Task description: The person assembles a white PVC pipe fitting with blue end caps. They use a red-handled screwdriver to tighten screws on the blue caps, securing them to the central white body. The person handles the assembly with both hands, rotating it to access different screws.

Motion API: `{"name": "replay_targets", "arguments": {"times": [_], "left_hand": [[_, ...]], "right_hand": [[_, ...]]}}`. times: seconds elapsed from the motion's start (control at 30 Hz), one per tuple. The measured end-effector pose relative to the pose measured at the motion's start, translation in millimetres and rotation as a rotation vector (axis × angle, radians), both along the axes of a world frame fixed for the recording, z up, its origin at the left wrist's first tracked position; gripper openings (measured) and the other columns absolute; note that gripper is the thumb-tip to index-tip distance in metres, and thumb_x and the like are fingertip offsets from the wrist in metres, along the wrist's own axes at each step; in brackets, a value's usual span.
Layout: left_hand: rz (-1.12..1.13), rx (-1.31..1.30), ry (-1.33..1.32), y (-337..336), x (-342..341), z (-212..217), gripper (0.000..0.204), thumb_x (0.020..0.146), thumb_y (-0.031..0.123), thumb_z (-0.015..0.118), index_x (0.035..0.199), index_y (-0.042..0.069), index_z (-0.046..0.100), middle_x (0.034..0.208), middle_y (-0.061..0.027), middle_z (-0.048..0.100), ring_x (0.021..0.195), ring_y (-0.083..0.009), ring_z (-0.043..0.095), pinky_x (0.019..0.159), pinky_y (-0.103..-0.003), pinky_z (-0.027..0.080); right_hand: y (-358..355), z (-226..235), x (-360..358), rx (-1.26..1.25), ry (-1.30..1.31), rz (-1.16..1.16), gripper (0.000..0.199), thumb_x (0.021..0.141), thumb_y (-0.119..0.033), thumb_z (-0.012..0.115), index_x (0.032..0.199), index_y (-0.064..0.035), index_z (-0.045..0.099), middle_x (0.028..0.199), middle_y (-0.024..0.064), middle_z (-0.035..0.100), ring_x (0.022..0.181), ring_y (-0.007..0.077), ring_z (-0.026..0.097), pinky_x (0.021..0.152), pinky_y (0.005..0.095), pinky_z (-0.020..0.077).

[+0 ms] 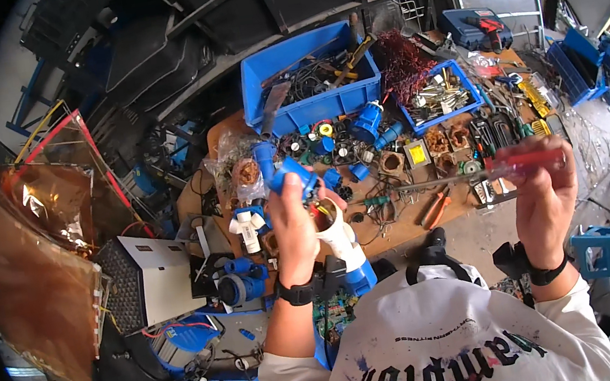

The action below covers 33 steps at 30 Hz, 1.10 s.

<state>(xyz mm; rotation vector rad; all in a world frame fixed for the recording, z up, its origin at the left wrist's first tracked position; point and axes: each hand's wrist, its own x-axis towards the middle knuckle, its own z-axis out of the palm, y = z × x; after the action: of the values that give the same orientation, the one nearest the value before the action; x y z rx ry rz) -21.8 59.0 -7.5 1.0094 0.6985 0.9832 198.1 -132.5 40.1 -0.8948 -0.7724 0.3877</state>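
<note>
My left hand (296, 232) is closed around a white and blue industrial connector (338, 239). Coloured wires show in its open top, and a blue part (292, 176) sits at the fingertips; whether it is joined to the white body I cannot tell. Out to the right, my right hand (542, 189) grips the red handle of a screwdriver (525, 159). The long shaft points left toward the connector, and its tip is hard to make out against the table. On the table left of my left hand stands a white three-way fitting (249, 230).
A large blue bin (323, 105) of tools and cables stands at the back of the cluttered wooden table. To its right is a blue tray (447, 118) of metal parts. Orange-handled pliers (435, 208) lie near the front edge, and a speaker-like box (155, 278) stands at left.
</note>
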Motion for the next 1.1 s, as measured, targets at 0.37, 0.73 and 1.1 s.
{"name": "replay_targets", "arguments": {"times": [0.37, 0.73, 1.1], "left_hand": [[-0.096, 0.084, 0.078, -22.2, 25.5, 43.0, 0.044, 0.096, 0.045, 0.046, 0.106, 0.002, 0.052, 0.077, -0.0108, 0.056, 0.058, -0.022, 0.063, 0.053, -0.033, 0.053], [-0.136, 0.113, 0.091, -28.6, 31.6, 56.3, 0.047, 0.095, 0.047, 0.048, 0.106, 0.001, 0.052, 0.077, -0.0104, 0.057, 0.057, -0.0224, 0.063, 0.053, -0.032, 0.052], [-0.153, 0.16, 0.094, -35.7, 29.1, 61.6, 0.047, 0.095, 0.047, 0.048, 0.105, 0.002, 0.052, 0.077, -0.0113, 0.058, 0.057, -0.0235, 0.064, 0.053, -0.031, 0.05]], "right_hand": [[20.4, 37.9, -29.5, 0.237, -0.372, 0.112, 0.043, 0.081, -0.017, 0.075, 0.108, -0.006, 0.043, 0.104, 0.0168, 0.054, 0.095, 0.037, 0.065, 0.076, 0.0455, 0.0583], [18.9, 44.1, -29.1, 0.221, -0.457, 0.09, 0.043, 0.083, -0.017, 0.074, 0.109, -0.005, 0.042, 0.104, 0.018, 0.053, 0.095, 0.0358, 0.065, 0.076, 0.0441, 0.0583], [14.5, 44.7, -29.6, 0.221, -0.493, 0.067, 0.043, 0.084, -0.016, 0.074, 0.11, -0.0041, 0.041, 0.105, 0.019, 0.053, 0.094, 0.0356, 0.065, 0.077, 0.0446, 0.0579]]}}
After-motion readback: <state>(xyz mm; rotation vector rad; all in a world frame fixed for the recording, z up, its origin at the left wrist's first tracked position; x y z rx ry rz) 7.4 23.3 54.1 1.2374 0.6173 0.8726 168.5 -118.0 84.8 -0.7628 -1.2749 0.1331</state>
